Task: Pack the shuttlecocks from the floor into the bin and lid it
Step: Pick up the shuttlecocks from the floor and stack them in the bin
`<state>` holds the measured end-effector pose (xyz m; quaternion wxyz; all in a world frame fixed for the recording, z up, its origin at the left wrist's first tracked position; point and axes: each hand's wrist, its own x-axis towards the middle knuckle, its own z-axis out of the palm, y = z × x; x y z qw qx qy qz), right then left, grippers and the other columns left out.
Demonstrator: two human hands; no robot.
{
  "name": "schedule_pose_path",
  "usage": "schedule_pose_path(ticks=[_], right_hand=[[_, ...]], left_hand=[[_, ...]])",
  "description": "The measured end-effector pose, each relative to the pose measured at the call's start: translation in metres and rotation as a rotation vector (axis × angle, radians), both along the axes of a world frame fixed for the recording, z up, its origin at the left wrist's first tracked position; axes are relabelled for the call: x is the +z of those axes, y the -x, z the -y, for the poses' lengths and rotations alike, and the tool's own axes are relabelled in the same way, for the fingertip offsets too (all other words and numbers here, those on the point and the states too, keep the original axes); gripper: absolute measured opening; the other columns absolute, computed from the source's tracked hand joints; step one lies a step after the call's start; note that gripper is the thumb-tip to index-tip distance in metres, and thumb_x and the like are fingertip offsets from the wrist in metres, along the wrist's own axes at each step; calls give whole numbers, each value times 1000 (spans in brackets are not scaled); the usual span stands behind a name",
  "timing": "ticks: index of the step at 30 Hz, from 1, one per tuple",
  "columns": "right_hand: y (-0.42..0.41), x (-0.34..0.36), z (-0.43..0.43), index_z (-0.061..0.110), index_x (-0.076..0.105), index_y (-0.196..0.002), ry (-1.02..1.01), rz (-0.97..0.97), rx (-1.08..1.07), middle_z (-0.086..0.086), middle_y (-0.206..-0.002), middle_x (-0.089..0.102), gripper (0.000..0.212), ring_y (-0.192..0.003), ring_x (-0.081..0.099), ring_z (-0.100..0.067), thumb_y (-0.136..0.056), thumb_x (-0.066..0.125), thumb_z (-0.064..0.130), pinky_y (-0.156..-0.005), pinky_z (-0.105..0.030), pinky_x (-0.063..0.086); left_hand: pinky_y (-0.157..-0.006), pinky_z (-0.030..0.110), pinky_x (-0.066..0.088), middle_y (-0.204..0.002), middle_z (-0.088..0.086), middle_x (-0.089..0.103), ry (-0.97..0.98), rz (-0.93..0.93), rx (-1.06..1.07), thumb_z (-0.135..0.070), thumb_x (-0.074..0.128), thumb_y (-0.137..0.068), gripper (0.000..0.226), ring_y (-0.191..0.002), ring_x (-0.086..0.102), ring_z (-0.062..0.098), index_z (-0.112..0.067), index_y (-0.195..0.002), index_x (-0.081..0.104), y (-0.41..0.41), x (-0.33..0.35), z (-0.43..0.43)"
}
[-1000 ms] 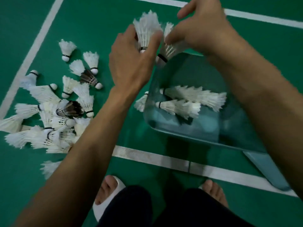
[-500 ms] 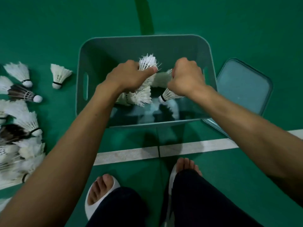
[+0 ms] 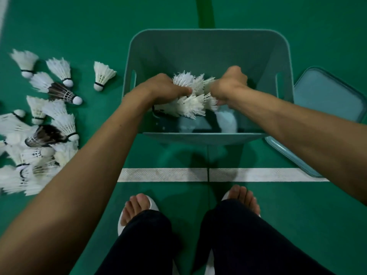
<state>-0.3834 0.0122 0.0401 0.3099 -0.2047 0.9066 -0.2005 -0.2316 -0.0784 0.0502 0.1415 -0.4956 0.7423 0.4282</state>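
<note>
A teal plastic bin (image 3: 206,42) stands on the green court floor straight ahead of me. Both hands reach down inside it. My left hand (image 3: 162,88) grips a white shuttlecock (image 3: 183,79) with its feathers pointing up. My right hand (image 3: 230,84) holds another shuttlecock (image 3: 208,82) beside it. More white shuttlecocks (image 3: 190,106) lie on the bin's bottom under my hands. A pile of several shuttlecocks (image 3: 43,128), mostly white and two dark-feathered, is spread on the floor to the left. The teal lid (image 3: 325,104) lies flat on the floor right of the bin.
A white court line (image 3: 164,174) runs across the floor between the bin and my feet. My two feet in white slippers (image 3: 139,205) stand just behind it. A single shuttlecock (image 3: 101,76) lies close to the bin's left wall.
My hands have carried two shuttlecocks from above the far rim down into the bin. My view has shifted so the bin is centred and upright below me.
</note>
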Motion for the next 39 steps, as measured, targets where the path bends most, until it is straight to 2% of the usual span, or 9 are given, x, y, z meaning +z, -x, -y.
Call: schedule_pose_path(ticks=[5, 9, 15, 19, 23, 26, 31, 35, 39], right_hand=[[-7, -10, 2, 8, 54, -81, 21, 51, -96, -8, -108, 72, 18, -95, 71, -24, -85, 71, 8, -81, -33, 62], [-4, -10, 6, 11, 55, -88, -28, 28, -16, -5, -110, 71, 20, -95, 68, -22, -88, 74, 18, -74, -25, 53], [18, 32, 3, 4, 64, -73, -211, 0, 284, -4, -36, 59, 12, -25, 54, -12, -78, 74, 0, -29, -16, 38], [32, 52, -6, -4, 72, -95, 120, 119, 150, -11, -73, 77, 19, -48, 62, -14, -83, 72, 11, -43, -19, 44], [23, 54, -15, 8, 73, -86, 300, 218, 129, -1, -67, 65, 22, -61, 56, -16, -77, 75, 28, -50, -26, 41], [16, 51, -24, 9, 72, -74, 232, 68, 237, 8, -60, 64, 22, -58, 55, -10, -74, 79, 30, -54, -24, 41], [23, 56, -31, 5, 76, -98, 25, -160, 269, -11, -93, 74, 27, -91, 72, -26, -75, 76, 17, -79, -36, 59], [19, 59, -35, 9, 56, -100, -162, -415, 362, -10, -90, 55, 20, -94, 60, -36, -83, 67, 12, -80, -38, 48], [11, 46, -34, 7, 61, -102, -287, -435, 458, -12, -95, 64, 19, -88, 62, -34, -86, 68, 12, -77, -37, 50]], left_hand=[[-79, 32, 45, -117, 11, 67, -19, -50, 26, -51, 76, -84, 52, -94, 61, 25, -6, -110, 69, 25, -8, -5], [-71, 31, 43, -97, 5, 69, 61, -125, 79, -51, 75, -83, 44, -86, 62, 23, -10, -98, 71, 30, -13, -5], [-67, 30, 44, -86, 2, 67, 20, -148, 42, -50, 77, -83, 40, -75, 60, 18, -11, -89, 70, 19, -10, 1], [-71, 32, 46, -84, -2, 71, 5, -241, -93, -51, 78, -81, 35, -78, 63, 17, -17, -85, 71, 25, 4, -12], [-78, 32, 51, -89, -3, 73, 62, -250, -208, -52, 76, -83, 35, -86, 68, 17, -24, -103, 75, 36, 15, -28], [-82, 38, 51, -93, 1, 70, 152, -276, -262, -50, 77, -83, 38, -91, 66, 24, -17, -100, 70, 35, 14, -35], [-79, 35, 48, -110, 3, 62, 218, -210, -362, -26, 86, -74, 43, -97, 58, 23, -23, -110, 62, 20, 8, -37], [-60, 32, 46, -96, 1, 54, 168, -111, -368, 2, 65, -79, 59, -76, 54, 15, -21, -131, 51, 12, 7, -33], [-64, 37, 52, -97, 5, 55, 154, -52, -350, -4, 69, -78, 82, -79, 56, 20, -25, -148, 30, 13, -2, -31]])
